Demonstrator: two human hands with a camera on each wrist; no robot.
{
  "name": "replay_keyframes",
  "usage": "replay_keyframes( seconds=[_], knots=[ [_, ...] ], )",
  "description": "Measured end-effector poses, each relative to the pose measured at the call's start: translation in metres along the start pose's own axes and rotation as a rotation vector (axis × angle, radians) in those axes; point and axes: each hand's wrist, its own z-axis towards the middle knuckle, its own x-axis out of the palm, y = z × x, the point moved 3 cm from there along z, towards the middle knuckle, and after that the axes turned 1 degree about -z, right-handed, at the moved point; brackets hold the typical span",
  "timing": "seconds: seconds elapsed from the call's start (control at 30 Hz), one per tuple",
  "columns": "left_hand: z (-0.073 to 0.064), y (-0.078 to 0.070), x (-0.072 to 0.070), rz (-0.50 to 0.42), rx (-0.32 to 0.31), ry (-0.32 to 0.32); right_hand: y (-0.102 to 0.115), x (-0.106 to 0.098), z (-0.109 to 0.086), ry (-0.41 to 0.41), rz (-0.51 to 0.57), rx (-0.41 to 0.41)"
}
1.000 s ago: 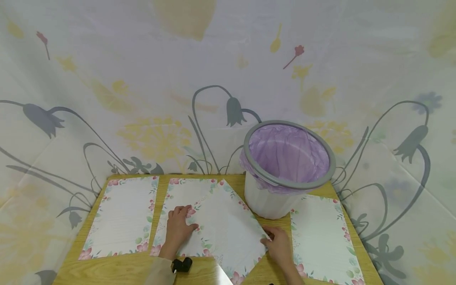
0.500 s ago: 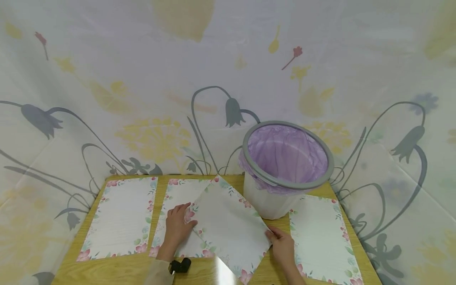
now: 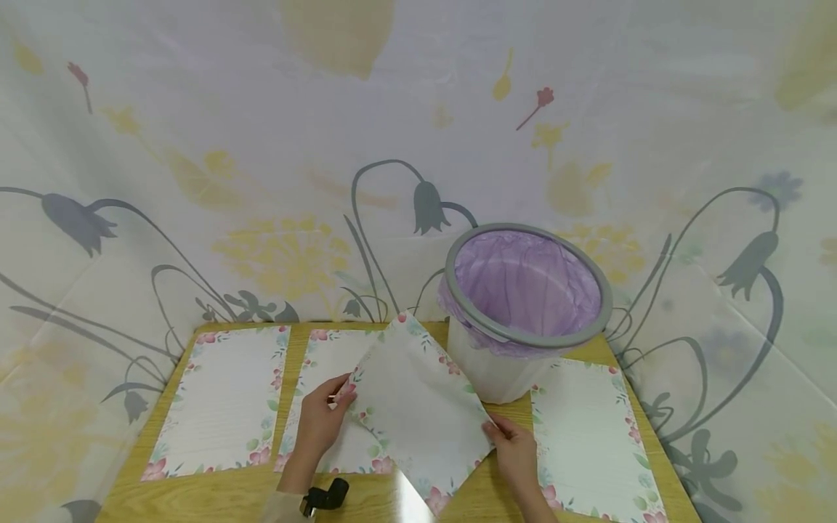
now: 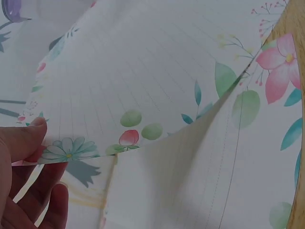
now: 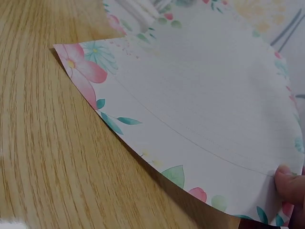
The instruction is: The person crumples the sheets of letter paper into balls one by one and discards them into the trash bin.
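Note:
Both hands hold one sheet of flower-bordered writing paper [image 3: 418, 407], turned like a diamond and bowed above the table. My left hand [image 3: 322, 420] pinches its left corner; in the left wrist view the thumb [image 4: 29, 138] lies on top of the paper and the fingers are beneath. At the right corner my right hand [image 3: 516, 454] pinches it, and the thumb [image 5: 288, 186] presses the printed face in the right wrist view. A second matching sheet [image 3: 340, 349] lies flat underneath, partly covered by the held one.
A matching sheet [image 3: 219, 399] lies at the left of the wooden table [image 3: 196, 497], another sheet [image 3: 598, 443] at the right. Behind the right hand stands a white bin [image 3: 487, 370] with a grey rim and purple liner. A flower-printed cloth [image 3: 261, 181] hangs behind the table.
The left hand went from resting on the paper to pinching its left corner. That side of the sheet has risen. The right hand keeps its grip, after shifting slightly right.

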Motion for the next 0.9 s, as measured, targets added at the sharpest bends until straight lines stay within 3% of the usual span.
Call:
replay_keyframes(
  seconds=[0.17, 0.37, 0.5, 0.73, 0.9],
  knots=[
    [-0.004, -0.011, -0.004, -0.094, 0.055, -0.001, 0.009, 0.000, -0.003, -0.031, -0.022, -0.021],
    [-0.009, -0.022, -0.003, -0.187, 0.075, 0.023, 0.017, 0.002, -0.005, -0.049, 0.003, -0.034],
    [-0.012, -0.035, 0.000, -0.200, 0.129, 0.029, 0.023, 0.005, -0.007, -0.022, 0.066, -0.073],
    [-0.021, -0.073, -0.002, -0.220, 0.198, 0.099, 0.034, 0.010, -0.012, 0.016, 0.166, -0.098],
    [-0.024, -0.083, 0.003, -0.250, 0.218, 0.128, 0.044, 0.015, -0.015, 0.014, 0.192, -0.115]
  ],
)
